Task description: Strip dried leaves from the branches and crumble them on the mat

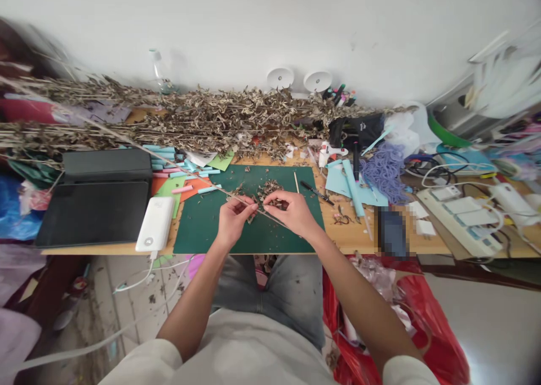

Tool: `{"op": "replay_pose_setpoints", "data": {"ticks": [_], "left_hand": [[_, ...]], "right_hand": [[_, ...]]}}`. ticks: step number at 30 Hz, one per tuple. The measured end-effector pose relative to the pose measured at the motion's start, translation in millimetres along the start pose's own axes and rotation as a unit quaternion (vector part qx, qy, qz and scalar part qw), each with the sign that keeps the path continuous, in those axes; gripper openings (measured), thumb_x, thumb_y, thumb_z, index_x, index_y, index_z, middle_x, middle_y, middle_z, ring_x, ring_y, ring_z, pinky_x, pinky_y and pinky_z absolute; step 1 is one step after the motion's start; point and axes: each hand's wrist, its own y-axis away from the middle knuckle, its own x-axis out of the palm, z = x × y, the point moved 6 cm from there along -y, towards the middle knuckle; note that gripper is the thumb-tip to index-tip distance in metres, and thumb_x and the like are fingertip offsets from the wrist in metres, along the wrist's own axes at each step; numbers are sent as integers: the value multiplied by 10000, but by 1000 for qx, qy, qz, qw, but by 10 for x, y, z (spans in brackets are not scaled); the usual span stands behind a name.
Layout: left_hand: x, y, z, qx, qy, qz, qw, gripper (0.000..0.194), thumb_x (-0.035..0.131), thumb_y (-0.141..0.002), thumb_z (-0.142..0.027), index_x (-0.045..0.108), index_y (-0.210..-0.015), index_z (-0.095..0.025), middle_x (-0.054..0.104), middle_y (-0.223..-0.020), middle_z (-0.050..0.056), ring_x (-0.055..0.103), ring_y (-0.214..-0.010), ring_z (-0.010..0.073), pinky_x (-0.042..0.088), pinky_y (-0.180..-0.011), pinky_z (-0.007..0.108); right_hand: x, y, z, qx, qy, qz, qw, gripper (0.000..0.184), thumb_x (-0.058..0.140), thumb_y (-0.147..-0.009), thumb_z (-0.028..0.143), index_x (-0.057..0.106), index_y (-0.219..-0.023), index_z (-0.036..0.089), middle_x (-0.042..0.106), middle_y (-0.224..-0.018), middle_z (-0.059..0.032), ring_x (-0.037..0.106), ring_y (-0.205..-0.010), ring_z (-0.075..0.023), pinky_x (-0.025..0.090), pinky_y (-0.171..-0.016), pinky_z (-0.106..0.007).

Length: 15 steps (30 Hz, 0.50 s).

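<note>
A long, thin dried plant stem [139, 147] slants from the upper left down over the green cutting mat [198, 221]. My left hand [233, 220] is closed in a pinch around this stem, near its lower end. Just to the right, my right hand [291, 211] has thumb and forefinger pressed together beside the stem; whatever lies between these fingertips is too small to make out. Behind and below the fingertips lies a small heap of crumbled dried leaves [270, 189], with bits scattered across the mat.
Bundles of dried leafy stems [220, 120] stretch along the back. To the left are a black tablet [93, 210] and a white power bank [155, 224]. At right lie a pen [310, 189], glue gun [332, 153], purple yarn [384, 168] and power strip [460, 221]. A red bag [435, 317] sits below.
</note>
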Motion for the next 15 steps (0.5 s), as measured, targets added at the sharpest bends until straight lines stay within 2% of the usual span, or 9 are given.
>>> {"op": "replay_pose_setpoints", "data": {"ticks": [4,7,10,15], "left_hand": [[28,-1,2,19,3,11,1000,240,801,-666,-322,650,-746,-155,624,-652,-13,577,-552,83,482,-556,201],[25,1,20,20,-4,4,1000,251,798,-672,-338,653,-746,-147,635,-641,-3,593,-554,93,499,-564,209],[16,22,28,4,-5,-2,1000,291,768,-707,-394,665,-774,-130,690,-704,50,643,-579,129,538,-577,242],[-2,93,-12,-25,16,-4,1000,371,715,-747,-478,645,-811,-119,723,-776,98,688,-587,172,584,-579,289]], "right_hand": [[19,-29,-87,16,-36,5,999,171,651,-789,355,698,-835,197,704,-832,-26,603,-671,-145,444,-601,-243],[-9,-83,-218,40,-59,-22,997,176,663,-774,358,688,-828,192,673,-741,-8,551,-579,-118,410,-541,-230],[-46,-152,-377,93,-97,-54,989,229,678,-750,397,677,-828,182,612,-615,11,497,-500,-106,378,-477,-222],[-89,-259,-500,134,-164,-99,972,261,720,-681,413,678,-805,187,648,-661,-7,567,-562,-127,467,-538,-242]]}}
